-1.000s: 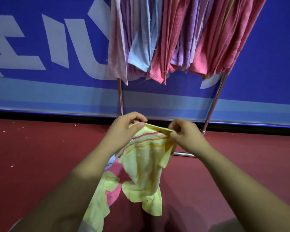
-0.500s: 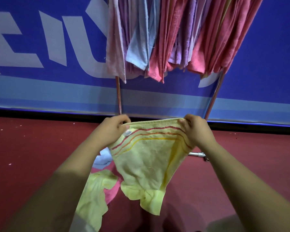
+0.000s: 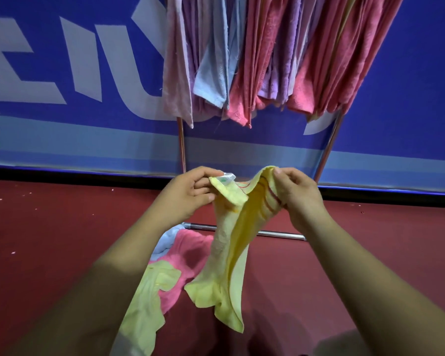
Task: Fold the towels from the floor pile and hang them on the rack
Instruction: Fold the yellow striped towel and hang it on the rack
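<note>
From the head view, the left hand [image 3: 188,195] and right hand [image 3: 297,195] each pinch a top corner of a yellow striped terry towel [image 3: 228,255], hanging above the floor pile of towels [image 3: 165,276] before the metal rack [image 3: 326,152].

One left hand [image 3: 188,195], one right hand [image 3: 299,199], one held towel [image 3: 229,253] — three floor towels [image 3: 188,255], one rack [image 3: 181,142].

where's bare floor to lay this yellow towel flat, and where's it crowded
Bare red floor lies left of the floor pile, up to the blue banner, and again right of the rack's base bar. Crowded: the pile below the left hand, and the rack, packed with hanging towels.
</note>
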Demonstrator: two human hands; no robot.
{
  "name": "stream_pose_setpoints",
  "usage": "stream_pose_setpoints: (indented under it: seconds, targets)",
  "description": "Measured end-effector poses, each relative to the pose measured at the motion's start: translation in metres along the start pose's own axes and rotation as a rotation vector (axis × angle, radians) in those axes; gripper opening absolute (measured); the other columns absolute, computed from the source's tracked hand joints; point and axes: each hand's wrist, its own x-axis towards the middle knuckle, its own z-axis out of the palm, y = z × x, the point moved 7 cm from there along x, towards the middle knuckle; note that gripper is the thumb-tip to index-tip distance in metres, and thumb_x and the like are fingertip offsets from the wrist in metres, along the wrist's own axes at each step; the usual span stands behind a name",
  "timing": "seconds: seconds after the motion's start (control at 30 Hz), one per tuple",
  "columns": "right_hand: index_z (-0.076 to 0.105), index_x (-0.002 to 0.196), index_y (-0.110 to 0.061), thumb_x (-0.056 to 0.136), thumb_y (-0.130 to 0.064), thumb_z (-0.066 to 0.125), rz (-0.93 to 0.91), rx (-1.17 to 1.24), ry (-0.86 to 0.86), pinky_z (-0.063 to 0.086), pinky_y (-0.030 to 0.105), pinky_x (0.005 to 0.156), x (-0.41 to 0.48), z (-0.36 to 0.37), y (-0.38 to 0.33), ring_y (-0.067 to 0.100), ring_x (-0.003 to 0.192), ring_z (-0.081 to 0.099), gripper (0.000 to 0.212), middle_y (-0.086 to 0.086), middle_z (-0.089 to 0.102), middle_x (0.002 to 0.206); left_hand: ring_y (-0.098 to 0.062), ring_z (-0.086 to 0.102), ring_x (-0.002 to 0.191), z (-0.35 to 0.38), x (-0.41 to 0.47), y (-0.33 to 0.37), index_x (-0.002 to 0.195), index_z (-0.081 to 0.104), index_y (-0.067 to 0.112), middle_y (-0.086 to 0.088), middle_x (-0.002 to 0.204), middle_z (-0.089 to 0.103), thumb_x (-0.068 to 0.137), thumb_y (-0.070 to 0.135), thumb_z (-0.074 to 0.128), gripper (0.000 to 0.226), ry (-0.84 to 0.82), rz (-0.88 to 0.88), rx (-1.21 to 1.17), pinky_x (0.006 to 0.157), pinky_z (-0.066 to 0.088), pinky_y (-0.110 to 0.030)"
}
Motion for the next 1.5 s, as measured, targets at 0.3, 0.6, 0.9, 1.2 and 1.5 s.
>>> stream_pose_setpoints:
  seconds: [0.3,0.6,0.9,1.2,1.5]
  targets:
    - [0.071,0.102,0.001,0.094,0.003,0.063,0.114,-0.028,-0.227,0.056,0.029,0.071,-0.003,0.024,0.017,0.023,0.077,0.068,0.011,0.015,0.073,0.086,-0.004,0.054,0.060,-0.007,-0.002,0.012,0.077,0.073,0.023,0.001,0.063,0.065,0.082,0.018,0.076,0.008,0.178,0.166,0.442,0.066,0.045,-0.026]
    - [0.071,0.095,-0.002,0.092,-0.006,0.069,-0.058,-0.015,-0.336,0.045,0.016,0.060,-0.019,0.041,-0.002,0.005,0.062,0.058,0.006,0.000,0.070,0.075,0.000,0.049,0.125,0.018,0.001,0.007,0.066,0.065,0.036,0.008,0.140,0.045,0.078,0.048,0.064,0.017,-0.074,0.199,0.390,0.102,0.036,-0.016]
    - [0.067,0.100,-0.011,0.088,0.003,0.071,-0.094,-0.070,-0.463,0.042,0.022,0.063,-0.028,0.050,-0.006,0.013,0.064,0.051,0.019,0.000,0.063,0.071,-0.005,0.040,0.057,0.017,0.006,-0.004,0.068,0.057,0.011,0.011,0.057,0.044,0.087,0.034,0.067,0.032,0.049,0.101,0.299,0.059,0.033,-0.028]
    - [0.076,0.101,-0.011,0.090,-0.020,0.075,-0.146,-0.156,-0.512,0.042,0.026,0.064,-0.036,0.055,-0.013,0.014,0.066,0.049,0.015,-0.003,0.064,0.071,-0.006,0.038,0.056,0.008,0.008,-0.007,0.064,0.052,0.011,0.011,0.055,0.041,0.092,0.024,0.068,0.035,0.144,0.084,0.281,0.055,0.030,-0.026]
    - [0.069,0.082,-0.005,0.093,-0.002,0.067,-0.234,-0.255,-0.392,0.043,0.015,0.061,-0.031,0.046,-0.022,0.000,0.058,0.056,0.011,-0.009,0.067,0.064,-0.008,0.045,0.058,0.009,0.008,-0.006,0.066,0.058,0.012,0.000,0.063,0.055,0.087,0.033,0.075,0.034,0.061,0.066,0.332,0.059,0.038,-0.029]
